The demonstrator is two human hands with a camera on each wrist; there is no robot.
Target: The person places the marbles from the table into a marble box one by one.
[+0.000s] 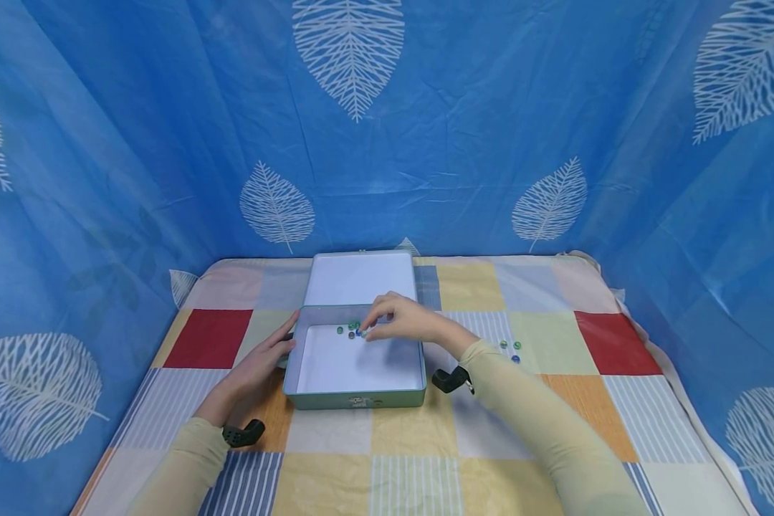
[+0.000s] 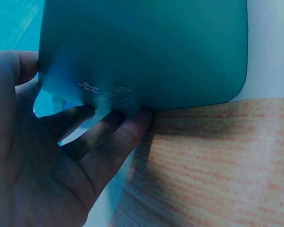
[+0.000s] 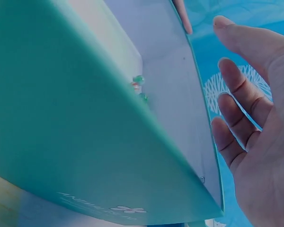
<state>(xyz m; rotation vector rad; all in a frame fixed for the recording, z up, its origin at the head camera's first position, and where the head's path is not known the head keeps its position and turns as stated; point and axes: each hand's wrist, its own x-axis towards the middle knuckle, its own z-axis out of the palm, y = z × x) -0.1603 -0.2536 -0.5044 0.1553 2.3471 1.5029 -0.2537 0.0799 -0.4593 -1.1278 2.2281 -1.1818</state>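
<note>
A shallow green tin box (image 1: 355, 401) with a white inside stands on the cloth, its lid (image 1: 361, 279) folded back. Several glass marbles (image 1: 340, 330) lie near the back of its floor. My left hand (image 1: 264, 362) is against the box's left wall (image 2: 146, 52), fingers fairly straight, fingertips touching its edge. Over the back of the box, my right hand (image 1: 403, 319) hovers close above the marbles. In the right wrist view its thumb and fingers (image 3: 232, 75) stand apart, with no marble visible between them.
To the right of the box, a few more marbles (image 1: 515, 359) lie on the patchwork cloth (image 1: 419, 430). Blue curtains (image 1: 426, 143) with white leaf prints enclose the back and both sides. A dark wrist band (image 1: 451, 378) sits on the right wrist.
</note>
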